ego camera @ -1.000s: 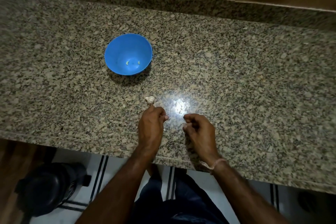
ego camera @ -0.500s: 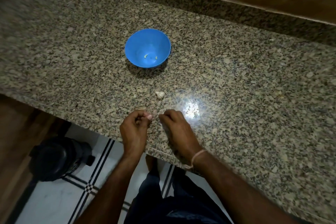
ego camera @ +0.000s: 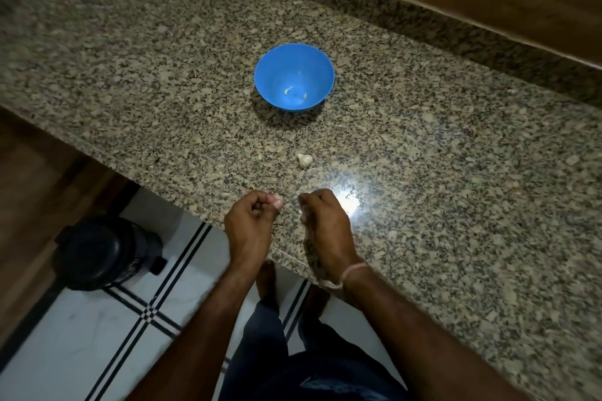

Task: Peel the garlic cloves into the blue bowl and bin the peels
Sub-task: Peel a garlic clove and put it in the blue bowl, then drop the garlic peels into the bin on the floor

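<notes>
One black bin (ego camera: 107, 252) stands on the tiled floor (ego camera: 65, 352) at 9 o'clock of the hands. One blue bowl (ego camera: 294, 75) at 12 o'clock holds two peeled cloves (ego camera: 288, 90), with one garlic piece (ego camera: 304, 159) nearer. The table (ego camera: 456, 172) is speckled granite. The left hand (ego camera: 250, 221) and right hand (ego camera: 325, 221) are at its edge, fingers curled; whether they pinch anything, I cannot tell.

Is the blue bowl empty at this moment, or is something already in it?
Not empty. The blue bowl stands upright on the counter; two small pale pieces lie on its bottom, likely peeled garlic.
</notes>
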`<state>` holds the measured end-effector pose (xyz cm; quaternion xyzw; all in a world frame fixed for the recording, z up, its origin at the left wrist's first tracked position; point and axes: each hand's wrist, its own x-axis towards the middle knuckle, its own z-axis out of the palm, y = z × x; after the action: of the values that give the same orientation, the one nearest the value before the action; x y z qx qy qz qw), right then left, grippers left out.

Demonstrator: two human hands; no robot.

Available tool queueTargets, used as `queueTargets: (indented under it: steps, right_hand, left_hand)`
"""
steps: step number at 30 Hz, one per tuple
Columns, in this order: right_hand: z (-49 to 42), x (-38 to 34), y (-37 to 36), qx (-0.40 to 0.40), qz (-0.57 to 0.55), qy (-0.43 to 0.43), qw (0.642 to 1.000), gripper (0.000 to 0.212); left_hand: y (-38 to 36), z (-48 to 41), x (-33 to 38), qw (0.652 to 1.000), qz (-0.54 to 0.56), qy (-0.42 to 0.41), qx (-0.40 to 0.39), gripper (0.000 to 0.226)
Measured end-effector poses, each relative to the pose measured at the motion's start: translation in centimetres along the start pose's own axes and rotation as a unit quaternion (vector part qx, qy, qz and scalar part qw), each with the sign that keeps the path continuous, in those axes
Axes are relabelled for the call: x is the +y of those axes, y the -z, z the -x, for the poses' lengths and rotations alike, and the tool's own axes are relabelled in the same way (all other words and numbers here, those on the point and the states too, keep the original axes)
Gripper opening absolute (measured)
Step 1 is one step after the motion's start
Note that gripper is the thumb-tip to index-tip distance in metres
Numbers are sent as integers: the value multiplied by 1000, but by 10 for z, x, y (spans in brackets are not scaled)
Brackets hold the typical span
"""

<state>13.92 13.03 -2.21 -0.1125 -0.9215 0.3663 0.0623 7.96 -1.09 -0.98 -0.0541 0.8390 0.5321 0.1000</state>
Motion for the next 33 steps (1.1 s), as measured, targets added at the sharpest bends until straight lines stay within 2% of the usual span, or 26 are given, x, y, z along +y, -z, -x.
queueTargets:
  steps: [1, 3, 5, 9, 11, 18, 24, 27, 28, 29, 31, 33]
  right_hand:
    - [1, 1, 2, 12, 25, 20, 999, 16]
    - [2, 1, 10, 13, 29, -16, 999, 24]
    - [5, 6, 9, 23, 7, -8, 1000, 26]
    - [-1, 10, -2, 3, 38, 48, 998, 14]
    - [-6, 9, -8, -26, -11, 10, 1000, 11]
    - [-12, 2, -9, -9, 72, 20, 997, 13]
    - [-16, 3, -15, -28, 181, 90, 979, 19]
    - [-17, -1, -19, -36, 201, 52, 978, 18]
    - [-17, -10, -19, -42, 143, 9, 989, 18]
    - [-19, -21, -21, -45, 41, -47, 997, 18]
    - [-23, -50, -32, -51, -158, -128, 978, 20]
    - [-28, -78, -57, -76, -247, -176, 950, 18]
  left_hand:
    - [0, 0, 1, 1000, 0, 1, 0, 10]
    - [1, 0, 0, 1000, 1, 4, 3, 9]
    - [2, 0, 0, 1000, 2, 8, 7, 10]
    - [-1, 0, 1, 1000, -21, 10, 8, 15]
    - [-2, 0, 4, 1000, -24, 11, 2, 12]
    - [2, -1, 1, 999, -31, 5, -9, 12]
    - [11, -4, -5, 999, -14, 21, -19, 13]
    - [22, -6, -10, 1000, 0, 25, -14, 14]
    - [29, -7, -12, 1000, 6, 25, -10, 13]
    - [36, -8, -14, 1000, 12, 27, -5, 13]
    - [55, -11, -20, 999, 27, 34, 7, 11]
    - [79, -14, -28, 998, 32, 45, 29, 10]
